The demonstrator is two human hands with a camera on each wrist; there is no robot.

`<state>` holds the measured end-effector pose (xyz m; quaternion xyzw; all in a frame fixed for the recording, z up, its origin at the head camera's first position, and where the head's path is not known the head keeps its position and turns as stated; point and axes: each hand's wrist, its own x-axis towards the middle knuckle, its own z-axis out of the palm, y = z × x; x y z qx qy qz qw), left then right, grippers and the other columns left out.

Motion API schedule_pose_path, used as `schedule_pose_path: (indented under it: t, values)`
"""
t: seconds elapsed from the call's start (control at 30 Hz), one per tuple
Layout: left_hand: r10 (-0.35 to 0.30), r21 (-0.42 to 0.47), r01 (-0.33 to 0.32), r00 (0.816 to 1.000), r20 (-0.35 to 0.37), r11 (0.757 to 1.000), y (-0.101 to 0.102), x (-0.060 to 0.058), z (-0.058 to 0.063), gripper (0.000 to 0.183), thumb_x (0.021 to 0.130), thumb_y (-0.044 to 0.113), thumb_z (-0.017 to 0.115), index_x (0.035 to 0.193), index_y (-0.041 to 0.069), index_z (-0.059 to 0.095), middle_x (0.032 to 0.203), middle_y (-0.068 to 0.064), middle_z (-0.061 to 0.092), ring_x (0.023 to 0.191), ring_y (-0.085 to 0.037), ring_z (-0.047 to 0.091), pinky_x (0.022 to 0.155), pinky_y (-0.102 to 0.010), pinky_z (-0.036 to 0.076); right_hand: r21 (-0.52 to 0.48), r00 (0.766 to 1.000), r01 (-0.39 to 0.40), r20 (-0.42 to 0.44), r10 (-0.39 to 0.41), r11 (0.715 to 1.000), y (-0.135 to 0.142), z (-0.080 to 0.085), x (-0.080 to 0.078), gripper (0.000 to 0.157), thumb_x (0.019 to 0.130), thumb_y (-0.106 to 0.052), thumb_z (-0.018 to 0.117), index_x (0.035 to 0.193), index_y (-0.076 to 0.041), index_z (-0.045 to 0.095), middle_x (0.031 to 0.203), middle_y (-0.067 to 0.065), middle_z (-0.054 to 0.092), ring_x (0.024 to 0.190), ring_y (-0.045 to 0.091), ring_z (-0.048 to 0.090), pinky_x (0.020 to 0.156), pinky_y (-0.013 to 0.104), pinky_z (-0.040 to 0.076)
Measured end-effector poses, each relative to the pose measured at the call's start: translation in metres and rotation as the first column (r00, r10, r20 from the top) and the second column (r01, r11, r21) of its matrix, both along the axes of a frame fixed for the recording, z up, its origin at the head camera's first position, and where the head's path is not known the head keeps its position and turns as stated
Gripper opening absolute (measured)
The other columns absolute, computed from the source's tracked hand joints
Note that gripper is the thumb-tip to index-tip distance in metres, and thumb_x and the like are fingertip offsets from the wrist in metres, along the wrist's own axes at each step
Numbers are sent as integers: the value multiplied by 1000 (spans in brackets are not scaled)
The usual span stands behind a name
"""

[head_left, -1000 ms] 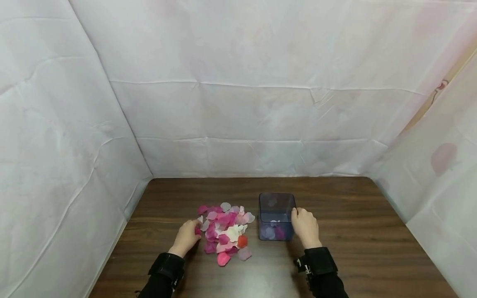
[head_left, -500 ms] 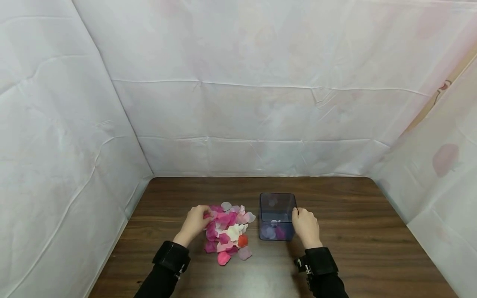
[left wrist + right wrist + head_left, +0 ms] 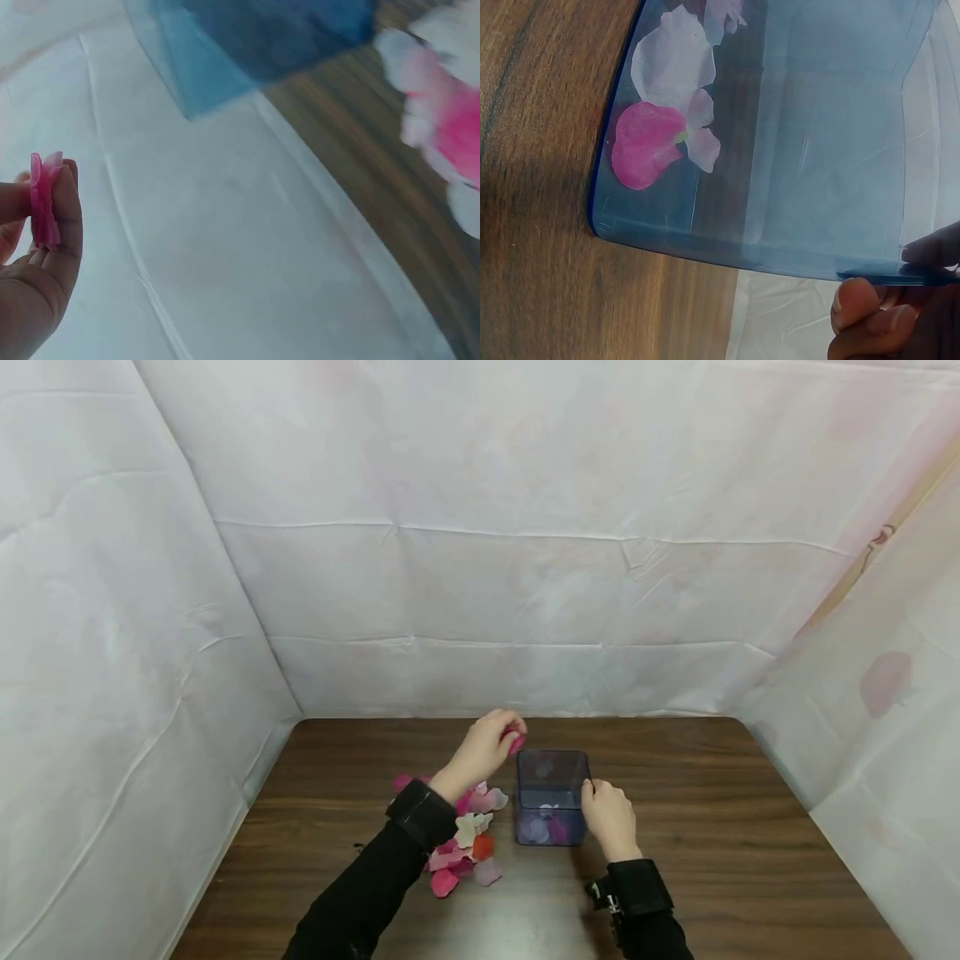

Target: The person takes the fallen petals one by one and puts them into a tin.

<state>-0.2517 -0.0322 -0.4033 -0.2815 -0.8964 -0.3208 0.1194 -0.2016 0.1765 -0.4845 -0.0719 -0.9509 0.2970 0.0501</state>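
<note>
At the near side, the forearms are being covered by black sleeves (image 3: 360, 893), and a black wristband (image 3: 641, 887) is being worn on each. Beyond these, a loose pile of petals (image 3: 467, 831) in pink, magenta, white, lilac and red is being supported by the wood-grain surface (image 3: 712, 810), left of a container (image 3: 555, 777) and apart from it; part of the pile is being hidden by the left arm. At its right side, the container is being grasped near the rim by the fingers of the right hand (image 3: 611, 817), presumably so that the light box is being steadied. The container, of translucent blue-grey material, is being supported on the surface with its mouth facing upward, probably so that access from above is being left unobstructed. A few petals are being contained toward its near end: a magenta petal (image 3: 649, 146) is being accompanied by whitish petals (image 3: 673, 64). Farther back, near the far left corner of the rim, pink petals (image 3: 45, 202) are being pinched above the surface by the thumb and fingers of the left hand (image 3: 483, 747); a light pinch is apparently being used because such thin pieces are easily creased. At the rear, the surface is being bordered by white cloth (image 3: 487, 593).
</note>
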Motion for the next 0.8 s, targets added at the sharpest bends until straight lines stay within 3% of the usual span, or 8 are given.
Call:
schedule_pose_path:
  t: [0.17, 0.4, 0.63, 0.8]
  values:
    - [-63, -109, 67, 997, 40, 992, 37, -5, 3, 12, 90, 2, 58, 90, 9, 68, 87, -4, 65, 79, -12, 59, 73, -23, 49, 3, 1000, 12, -13, -12, 1000, -1, -1, -2, 40, 98, -24, 39, 84, 3, 64, 97, 29, 66, 88, 48, 62, 67, 55, 47]
    - [-142, -283, 179, 979, 143, 942, 69, 1, -9, 16, 90, 4, 59, 97, 7, 73, 89, -1, 70, 77, -6, 62, 70, -14, 47, 11, 1000, 7, -25, -7, 1000, -1, -2, -5, 39, 96, -22, 40, 76, 3, 62, 89, 28, 67, 80, 46, 63, 59, 51, 46]
    - [-157, -354, 228, 963, 220, 907, 72, 8, -28, 20, 89, 11, 64, 107, 10, 71, 102, 0, 72, 90, -8, 66, 76, -15, 50, 6, 1000, -2, -23, 2, 1000, -2, -1, -4, 39, 96, -22, 39, 81, 3, 64, 85, 25, 67, 76, 41, 64, 56, 45, 45]
    - [-167, -335, 222, 968, 185, 916, 62, 13, -32, 23, 90, 17, 63, 112, 12, 68, 110, 0, 69, 101, -10, 64, 85, -18, 49, 3, 1000, -6, -25, 7, 1000, 0, -1, -1, 38, 96, -21, 39, 83, 4, 65, 89, 27, 67, 79, 44, 64, 60, 50, 47]
